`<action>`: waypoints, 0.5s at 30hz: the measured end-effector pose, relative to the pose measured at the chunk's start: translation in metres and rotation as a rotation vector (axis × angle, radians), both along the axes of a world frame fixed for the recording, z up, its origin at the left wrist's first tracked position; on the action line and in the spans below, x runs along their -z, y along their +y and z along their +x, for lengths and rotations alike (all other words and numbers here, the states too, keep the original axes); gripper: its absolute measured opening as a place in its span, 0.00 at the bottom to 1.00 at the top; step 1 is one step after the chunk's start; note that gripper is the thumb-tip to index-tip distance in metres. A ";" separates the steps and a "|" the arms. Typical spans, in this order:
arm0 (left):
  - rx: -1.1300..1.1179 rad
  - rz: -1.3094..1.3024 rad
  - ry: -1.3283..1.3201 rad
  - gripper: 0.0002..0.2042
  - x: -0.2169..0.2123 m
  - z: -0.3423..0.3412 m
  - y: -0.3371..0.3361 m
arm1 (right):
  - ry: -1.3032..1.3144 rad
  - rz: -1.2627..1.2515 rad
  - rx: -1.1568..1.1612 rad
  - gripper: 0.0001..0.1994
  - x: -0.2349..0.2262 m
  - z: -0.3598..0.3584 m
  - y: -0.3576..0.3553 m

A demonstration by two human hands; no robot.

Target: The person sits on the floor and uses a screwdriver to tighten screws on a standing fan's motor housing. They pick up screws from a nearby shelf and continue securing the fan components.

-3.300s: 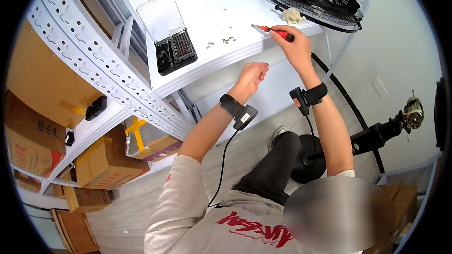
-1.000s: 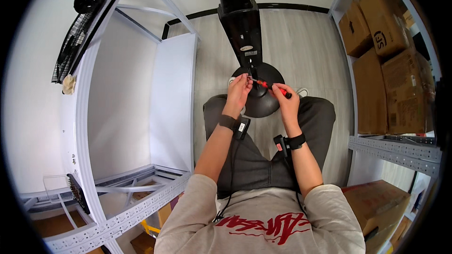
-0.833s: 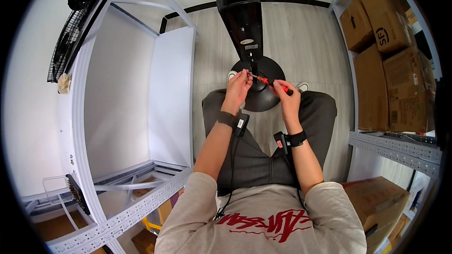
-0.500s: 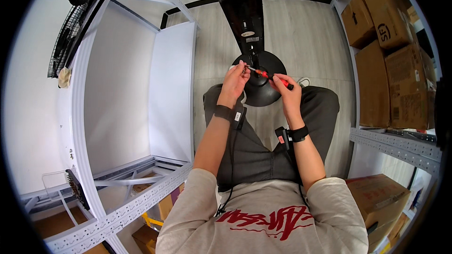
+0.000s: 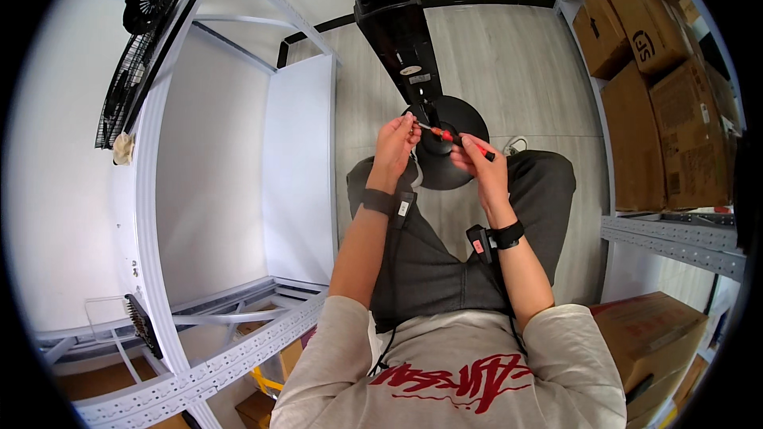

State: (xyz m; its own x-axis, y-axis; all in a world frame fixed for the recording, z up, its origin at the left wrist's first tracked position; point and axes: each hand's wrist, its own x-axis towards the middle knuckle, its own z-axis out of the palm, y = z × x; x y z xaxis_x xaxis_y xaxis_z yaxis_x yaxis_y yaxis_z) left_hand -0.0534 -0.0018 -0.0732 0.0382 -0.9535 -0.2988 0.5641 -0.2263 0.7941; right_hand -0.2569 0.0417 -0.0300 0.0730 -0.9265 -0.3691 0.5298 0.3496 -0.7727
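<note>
My right hand [image 5: 485,165] grips the handle of a red and black screwdriver [image 5: 445,136], whose metal shaft points left toward my left hand. At the screwdriver's tip, the fingers of my left hand [image 5: 393,144] are pinched together; whatever small thing they hold is too small to name. Both hands are above a black round base [image 5: 447,173]. From it a wide black column [image 5: 400,44] rises and leans toward the far wall, looking like the body of a standing fan.
On the left, a white metal shelf frame [image 5: 151,191] carries a black wire fan grille [image 5: 131,71]. Stacked cardboard boxes [image 5: 632,135] fill the right shelf, with another box [image 5: 648,326] lower down. My legs [image 5: 540,191] flank the base on a wood-look floor [image 5: 493,56].
The view has shifted slightly, and the black column now appears tilted a little farther left. My hands keep the same hold, the screwdriver tip still at my left fingers.
</note>
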 end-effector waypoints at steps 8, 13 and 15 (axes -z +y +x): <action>-0.063 0.050 -0.062 0.11 -0.002 -0.008 -0.003 | 0.253 -0.041 -0.279 0.17 0.024 -0.015 0.004; -0.091 0.012 0.057 0.14 -0.010 -0.015 -0.005 | 0.258 -0.071 -0.297 0.18 0.032 -0.006 0.010; -0.126 0.054 0.119 0.16 -0.016 -0.021 -0.006 | 0.232 -0.088 -0.283 0.18 0.037 -0.006 0.012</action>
